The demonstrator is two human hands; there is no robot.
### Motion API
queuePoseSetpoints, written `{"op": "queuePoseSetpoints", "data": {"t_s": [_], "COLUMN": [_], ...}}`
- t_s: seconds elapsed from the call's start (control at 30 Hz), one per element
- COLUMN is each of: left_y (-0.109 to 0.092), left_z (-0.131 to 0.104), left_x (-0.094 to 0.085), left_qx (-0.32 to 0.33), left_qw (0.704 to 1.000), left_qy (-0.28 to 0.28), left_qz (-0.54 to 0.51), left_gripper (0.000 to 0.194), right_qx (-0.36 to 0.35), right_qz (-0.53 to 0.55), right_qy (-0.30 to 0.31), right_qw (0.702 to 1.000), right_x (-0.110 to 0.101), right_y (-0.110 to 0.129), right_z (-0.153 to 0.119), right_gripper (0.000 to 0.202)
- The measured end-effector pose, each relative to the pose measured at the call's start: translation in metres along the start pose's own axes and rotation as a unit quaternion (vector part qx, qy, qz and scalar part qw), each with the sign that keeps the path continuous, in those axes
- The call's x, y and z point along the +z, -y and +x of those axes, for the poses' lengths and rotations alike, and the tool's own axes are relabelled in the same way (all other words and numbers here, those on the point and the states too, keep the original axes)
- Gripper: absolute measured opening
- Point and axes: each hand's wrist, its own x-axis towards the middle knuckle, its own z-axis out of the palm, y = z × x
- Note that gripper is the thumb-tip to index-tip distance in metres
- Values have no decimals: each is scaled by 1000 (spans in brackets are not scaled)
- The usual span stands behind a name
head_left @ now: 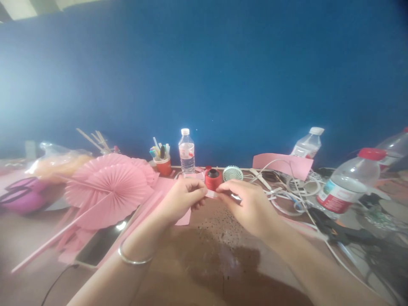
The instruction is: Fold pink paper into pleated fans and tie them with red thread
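Between my two hands a small whitish-pink strip (211,194) is pinched, one end in each. My left hand (185,197) is closed with thumb and forefinger on the strip's left end. On the right end, the thumb and fingertips of my right hand (247,204) are pressed together. A shiny bit of something shows by the right fingers, too small to name. Just behind the strip stands a red spool of thread (213,180) with a dark top. Pink paper (184,218) lies partly under my left hand.
Pink pleated paper fans (111,191) and a phone (105,242) lie left. Behind are a red cup of pens (163,165), a water bottle (187,153) and a small fan (232,173). Cables (287,199) and a large red-capped bottle (350,182) crowd the right.
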Motion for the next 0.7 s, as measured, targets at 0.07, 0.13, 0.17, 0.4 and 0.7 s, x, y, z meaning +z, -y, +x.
{"op": "queuePoseSetpoints", "data": {"t_s": [0.07,0.13,0.17,0.4,0.7], "left_y": [1,1,1,-11,-18], "left_z": [0,-1,-1,-10,-18], "left_x": [4,8,10,15,19], "left_qx": [3,7,12,72,108], "left_qw": [999,998,998,989,970], "left_qy": [-34,-58,-66,-81,-77], "left_qz": [-1,1,5,101,205], "left_gripper": [18,17,16,17,20], "right_qx": [-54,-84,-86,-25,151], "right_qz": [-45,-74,-76,-1,130], "right_qy": [-35,-49,-51,-107,-36], "right_qw": [997,993,992,994,979], "right_x": [4,8,10,10,1], "right_y": [0,1,2,14,25], "right_z": [-2,-4,-5,-8,-6], "right_gripper": [17,21,22,19,15]}}
